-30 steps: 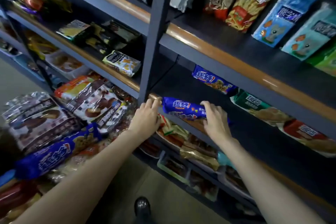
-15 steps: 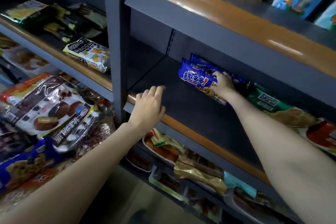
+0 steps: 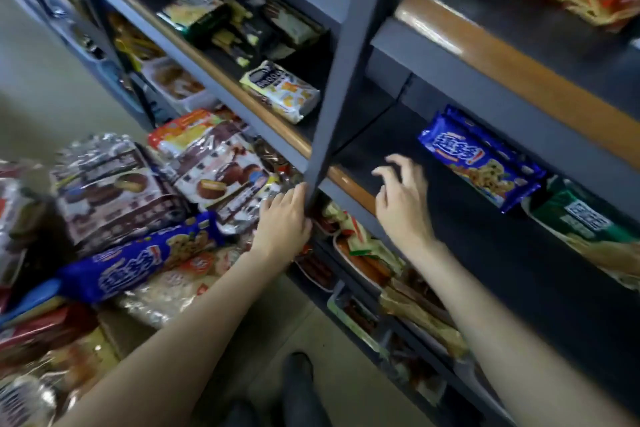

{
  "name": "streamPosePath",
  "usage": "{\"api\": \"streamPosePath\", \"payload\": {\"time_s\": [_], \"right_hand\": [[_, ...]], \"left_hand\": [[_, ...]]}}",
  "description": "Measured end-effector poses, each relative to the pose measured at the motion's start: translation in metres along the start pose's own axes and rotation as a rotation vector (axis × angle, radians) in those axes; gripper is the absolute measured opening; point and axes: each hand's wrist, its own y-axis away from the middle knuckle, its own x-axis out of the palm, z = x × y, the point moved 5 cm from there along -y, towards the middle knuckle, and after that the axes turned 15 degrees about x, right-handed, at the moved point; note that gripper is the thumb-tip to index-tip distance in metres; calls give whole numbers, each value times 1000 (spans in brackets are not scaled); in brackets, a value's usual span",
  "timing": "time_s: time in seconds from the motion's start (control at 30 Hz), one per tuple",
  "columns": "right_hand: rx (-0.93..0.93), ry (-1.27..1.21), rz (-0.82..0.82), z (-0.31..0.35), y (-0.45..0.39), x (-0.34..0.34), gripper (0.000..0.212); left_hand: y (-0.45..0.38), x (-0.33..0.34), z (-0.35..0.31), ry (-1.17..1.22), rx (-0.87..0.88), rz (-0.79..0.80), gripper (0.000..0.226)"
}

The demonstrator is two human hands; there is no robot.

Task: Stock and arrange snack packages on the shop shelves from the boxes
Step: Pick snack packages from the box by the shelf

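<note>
both hands empty, right hand [image 3: 401, 204] loosely curled, left hand [image 3: 284, 222] relaxed, blue cookie packs [image 3: 481, 159] shelved

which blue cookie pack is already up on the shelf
The blue cookie pack on the right, leaning against the shelf's back wall beside the green pack. The other blue pack lies in the unstocked pile on the left.

Cookie pack [image 3: 481, 163] on shelf [image 3: 519, 270] behind my right hand [image 3: 401, 201]; upright post [image 3: 346, 80] between my hands, left hand [image 3: 284, 222] beside it.
</note>
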Motion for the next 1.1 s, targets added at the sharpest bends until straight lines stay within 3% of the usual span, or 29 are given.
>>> {"api": "streamPosePath", "payload": {"time_s": [0.07,0.17,0.23,0.37,0.47,0.6,0.7,0.87,0.97,1.1], "right_hand": [[-145,-49,131,54,27,21,28],[-316,14,581,121,61,82,43],[-366,78,793,153,74,119,54],[-433,125,897,216,78,172,67],[-412,234,1008,239,96,198,76],[-431,358,744,238,114,202,52],[-398,366,687,230,118,199,36],[-372,185,639,222,104,141,46],[-264,217,531,160,60,70,51],[68,261,296,16,14,-25,34]], "left_hand": [[38,-20,37,-73,-142,31,54],[97,-50,93,-145,-333,22,54],[136,-68,123,-154,-435,-27,49],[204,-78,165,-56,-607,-46,49],[237,-72,177,5,-703,-10,62],[251,-68,174,40,-729,62,72],[241,-70,164,58,-704,72,70],[214,-79,141,8,-602,9,64],[173,-73,113,45,-471,-25,61],[87,-34,45,78,-186,58,52]]}}
